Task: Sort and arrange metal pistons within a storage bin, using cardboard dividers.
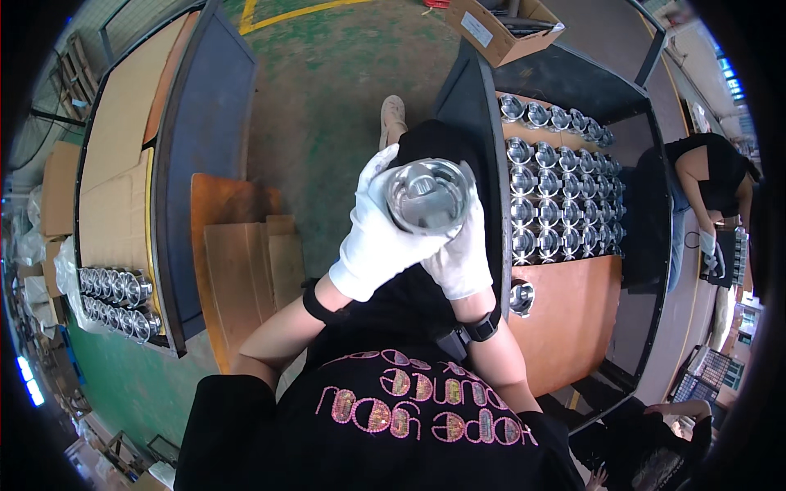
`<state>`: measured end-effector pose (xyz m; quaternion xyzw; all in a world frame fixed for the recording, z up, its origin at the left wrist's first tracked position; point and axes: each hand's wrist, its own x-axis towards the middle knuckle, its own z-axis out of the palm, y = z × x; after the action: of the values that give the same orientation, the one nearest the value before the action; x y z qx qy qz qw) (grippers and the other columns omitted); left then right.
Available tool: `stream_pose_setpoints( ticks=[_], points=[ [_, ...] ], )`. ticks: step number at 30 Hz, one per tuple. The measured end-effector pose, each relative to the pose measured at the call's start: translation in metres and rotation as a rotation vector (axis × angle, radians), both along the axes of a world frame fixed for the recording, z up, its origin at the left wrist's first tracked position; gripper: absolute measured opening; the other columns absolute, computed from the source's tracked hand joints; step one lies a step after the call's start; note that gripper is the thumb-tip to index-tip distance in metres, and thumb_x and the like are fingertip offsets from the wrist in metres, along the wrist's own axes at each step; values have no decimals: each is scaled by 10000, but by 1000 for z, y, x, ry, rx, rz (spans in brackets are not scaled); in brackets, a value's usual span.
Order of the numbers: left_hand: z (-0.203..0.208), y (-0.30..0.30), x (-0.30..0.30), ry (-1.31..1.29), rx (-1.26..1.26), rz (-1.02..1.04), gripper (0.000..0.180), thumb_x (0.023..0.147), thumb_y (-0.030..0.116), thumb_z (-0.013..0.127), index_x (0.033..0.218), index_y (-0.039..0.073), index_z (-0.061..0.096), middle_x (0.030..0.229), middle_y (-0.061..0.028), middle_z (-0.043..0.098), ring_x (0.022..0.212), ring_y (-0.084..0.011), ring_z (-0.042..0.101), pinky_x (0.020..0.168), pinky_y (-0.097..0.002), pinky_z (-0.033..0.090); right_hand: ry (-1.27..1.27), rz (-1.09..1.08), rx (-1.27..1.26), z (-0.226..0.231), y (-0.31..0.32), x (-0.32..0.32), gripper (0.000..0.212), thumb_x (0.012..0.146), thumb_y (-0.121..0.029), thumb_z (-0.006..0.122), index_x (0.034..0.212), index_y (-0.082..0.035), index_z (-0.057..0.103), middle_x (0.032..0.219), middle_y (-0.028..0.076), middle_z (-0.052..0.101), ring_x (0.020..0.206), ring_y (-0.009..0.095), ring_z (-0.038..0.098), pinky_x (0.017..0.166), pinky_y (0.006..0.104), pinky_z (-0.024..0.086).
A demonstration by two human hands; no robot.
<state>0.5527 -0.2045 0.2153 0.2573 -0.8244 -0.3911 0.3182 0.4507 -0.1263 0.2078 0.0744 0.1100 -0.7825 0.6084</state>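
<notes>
A shiny metal piston (pixel 427 204) is held up in front of my chest between both hands. Its round end faces up toward me, showing a recessed, shaped middle. My left hand (pixel 372 239), in a white glove, wraps its left side and underside. From the right, my right hand (pixel 465 255), also white-gloved, is closed against the piston, some of its fingers hidden behind it. To my right, several rows of similar pistons (pixel 547 186) stand in a dark metal bin, and a single piston (pixel 521 298) sits apart on the brown board (pixel 573 315) there.
On the left, a dark-sided bin (pixel 209 106) carries cardboard sheets (pixel 123 196) and more pistons (pixel 115 288). An orange-brown board (pixel 214 245) and cardboard pieces (pixel 237 266) lean beside it. An open carton (pixel 501 29) sits on the right bin's far edge. Other people (pixel 708 176) are at the right.
</notes>
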Motion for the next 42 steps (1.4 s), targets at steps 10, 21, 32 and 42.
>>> stream_pose_setpoints(
  ticks=[10,21,32,42],
  points=[
    [-29,-14,16,214,113,-240,1040,564,160,894,1416,81,303,1463,-160,334,1280,-297,456,1045,-395,413,500,-59,285,23,-2,8,506,1021,-395,384,1412,-74,408,1284,95,545,1181,185,524,1010,338,421],
    [-9,-11,14,162,128,-90,957,553,186,909,1340,32,387,1368,-143,450,1206,-261,529,997,-354,449,782,-53,272,-19,9,-8,484,1035,-342,350,1318,23,497,1298,110,557,1193,178,515,1042,305,363],
    [-14,-11,12,212,91,-123,891,584,148,893,1315,45,393,1386,-155,421,1252,-291,481,1023,-370,427,958,-120,389,-9,20,-29,506,1028,-405,349,1246,-5,571,1172,88,622,1068,167,570,964,338,409],
    [6,-11,7,247,-245,-259,736,579,62,827,1240,140,512,1342,-181,448,1254,-443,431,1027,-493,405,1437,-219,372,23,66,-27,386,945,-210,557,1291,-38,561,1021,54,600,790,119,562,732,275,473]
  ],
)
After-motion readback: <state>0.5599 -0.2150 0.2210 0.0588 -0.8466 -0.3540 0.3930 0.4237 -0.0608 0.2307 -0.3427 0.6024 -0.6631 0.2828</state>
